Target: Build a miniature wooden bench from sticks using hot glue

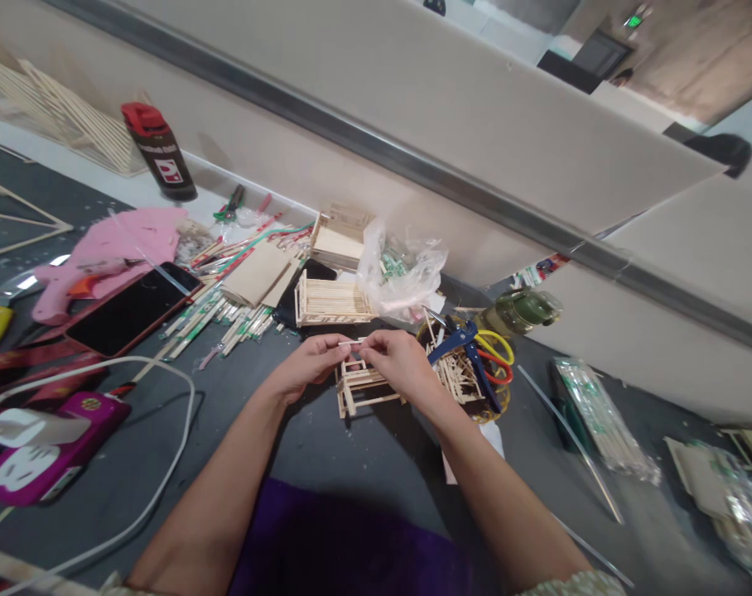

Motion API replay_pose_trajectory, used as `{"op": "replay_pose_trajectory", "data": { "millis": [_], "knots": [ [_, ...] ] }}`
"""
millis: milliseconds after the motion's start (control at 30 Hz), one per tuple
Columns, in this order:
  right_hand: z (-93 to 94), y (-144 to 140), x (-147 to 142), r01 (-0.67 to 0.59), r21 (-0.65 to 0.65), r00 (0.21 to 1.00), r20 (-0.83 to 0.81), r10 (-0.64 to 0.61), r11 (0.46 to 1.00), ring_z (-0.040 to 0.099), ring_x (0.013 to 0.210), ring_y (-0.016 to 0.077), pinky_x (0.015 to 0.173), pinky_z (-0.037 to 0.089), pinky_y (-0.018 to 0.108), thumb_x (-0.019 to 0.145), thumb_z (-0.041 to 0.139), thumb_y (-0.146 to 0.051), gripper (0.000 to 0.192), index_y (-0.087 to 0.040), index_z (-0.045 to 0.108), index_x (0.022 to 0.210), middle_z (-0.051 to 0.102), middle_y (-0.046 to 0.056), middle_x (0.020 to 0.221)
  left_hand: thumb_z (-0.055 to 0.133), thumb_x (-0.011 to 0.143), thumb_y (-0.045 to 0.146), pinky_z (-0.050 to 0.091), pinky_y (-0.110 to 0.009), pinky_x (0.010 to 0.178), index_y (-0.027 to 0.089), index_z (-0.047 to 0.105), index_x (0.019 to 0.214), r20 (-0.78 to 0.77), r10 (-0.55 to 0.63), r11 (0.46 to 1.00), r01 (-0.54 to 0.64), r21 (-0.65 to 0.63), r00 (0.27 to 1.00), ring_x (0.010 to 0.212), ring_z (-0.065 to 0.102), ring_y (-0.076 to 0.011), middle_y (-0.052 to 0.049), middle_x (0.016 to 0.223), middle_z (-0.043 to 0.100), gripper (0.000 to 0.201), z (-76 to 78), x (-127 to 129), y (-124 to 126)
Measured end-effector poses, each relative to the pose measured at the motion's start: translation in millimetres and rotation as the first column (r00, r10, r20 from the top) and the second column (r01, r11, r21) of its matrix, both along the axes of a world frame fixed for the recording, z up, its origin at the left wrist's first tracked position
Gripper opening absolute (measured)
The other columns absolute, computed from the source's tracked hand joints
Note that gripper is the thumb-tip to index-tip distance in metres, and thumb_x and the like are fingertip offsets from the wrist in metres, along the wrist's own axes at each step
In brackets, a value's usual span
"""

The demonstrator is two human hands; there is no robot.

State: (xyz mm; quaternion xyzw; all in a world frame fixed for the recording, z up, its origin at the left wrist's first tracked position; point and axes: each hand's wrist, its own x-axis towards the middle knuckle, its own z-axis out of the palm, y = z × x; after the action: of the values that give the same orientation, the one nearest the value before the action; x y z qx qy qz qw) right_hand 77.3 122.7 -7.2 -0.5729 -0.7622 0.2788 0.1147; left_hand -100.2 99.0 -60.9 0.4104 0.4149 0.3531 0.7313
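Fingers of left hand and right hand pinched a thin stick; wooden frame lay at six o'clock, plastic bag at one, blue tool at three, phone at nine.

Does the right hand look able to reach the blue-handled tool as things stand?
Probably yes: the blue-handled tool lies close to the right hand, by the wooden pieces, nothing visibly covering it. But that hand and the left hand pinch a thin stick, so it would likely have to let go first.
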Motion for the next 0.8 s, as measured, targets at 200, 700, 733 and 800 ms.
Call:
{"op": "replay_pose_trajectory", "data": {
  "millis": [200,700,733,800],
  "knots": [
    [0.4,-1.3,-1.3,0.009,0.003,1.0,0.018,-0.009,1.0,0.063,0.07,0.0142,0.062,0.038,0.022,0.084,0.06,-0.028,0.015,-0.023,0.071,0.075,0.072,0.0,0.077,0.065,0.079,0.057,0.006,-0.023,0.041,0.014,0.062,0.088,-0.004,0.001,1.0,-0.001,0.005,1.0,0.043,0.016,-0.0042,0.007,0.054,0.037,0.044,0.2,-0.5,-0.3],
    [0.1,-2.0,-1.5,-0.006,-0.004,1.0,0.009,0.006,1.0,0.063,0.072,0.0142,0.064,0.039,0.023,0.084,0.061,-0.031,0.015,-0.023,0.071,0.075,0.072,0.0,0.077,0.064,0.08,0.055,0.005,-0.024,0.042,0.015,0.061,0.084,0.002,-0.012,1.0,0.012,0.014,1.0,0.042,0.016,-0.0037,0.007,0.055,0.039,0.041,-2.9,-1.4,-0.2],
    [0.3,-2.0,-1.4,-0.006,-0.004,1.0,0.009,0.006,1.0,0.063,0.072,0.0141,0.064,0.039,0.022,0.084,0.061,-0.031,0.015,-0.023,0.071,0.075,0.072,0.0,0.077,0.065,0.08,0.055,0.005,-0.024,0.042,0.015,0.061,0.084,0.005,-0.011,1.0,0.011,0.014,1.0,0.042,0.016,-0.0036,0.007,0.055,0.04,0.041,-3.0,-1.3,-0.1],
    [0.6,-2.1,-1.3,-0.003,-0.005,1.0,0.012,0.003,1.0,0.063,0.071,0.014,0.063,0.038,0.022,0.084,0.061,-0.03,0.015,-0.023,0.071,0.075,0.072,0.0,0.077,0.065,0.08,0.055,0.005,-0.024,0.042,0.015,0.061,0.085,0.009,-0.008,1.0,0.008,0.012,1.0,0.042,0.017,-0.0037,0.007,0.055,0.041,0.041,-3.3,-1.0,0.2]
  ]
}}
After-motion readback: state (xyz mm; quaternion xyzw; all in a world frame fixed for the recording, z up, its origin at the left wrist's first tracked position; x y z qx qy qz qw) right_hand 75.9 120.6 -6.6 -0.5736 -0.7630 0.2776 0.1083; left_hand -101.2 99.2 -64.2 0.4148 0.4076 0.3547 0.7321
